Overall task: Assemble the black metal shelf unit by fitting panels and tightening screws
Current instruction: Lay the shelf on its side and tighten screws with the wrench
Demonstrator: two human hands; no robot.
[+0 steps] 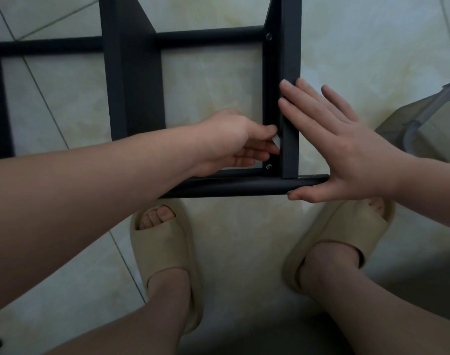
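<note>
The black metal shelf unit (131, 80) stands on the tiled floor in front of me, seen from above. Its right panel (290, 60) runs toward me and meets a round black tube (239, 185) at the near edge. My right hand (341, 139) lies flat with straight fingers on the panel's outer side, thumb against the tube's end. My left hand (236, 142) reaches inside the frame and pinches a small pale thing (277, 142) against the panel's inner face. Two screw heads show on that inner face: one far (269, 36), one near (269, 166).
My feet in beige slides (165, 254) (339, 242) stand just short of the tube. A clear plastic bag (428, 119) lies on the floor at the right. Pale floor tiles (208, 83) surround the frame.
</note>
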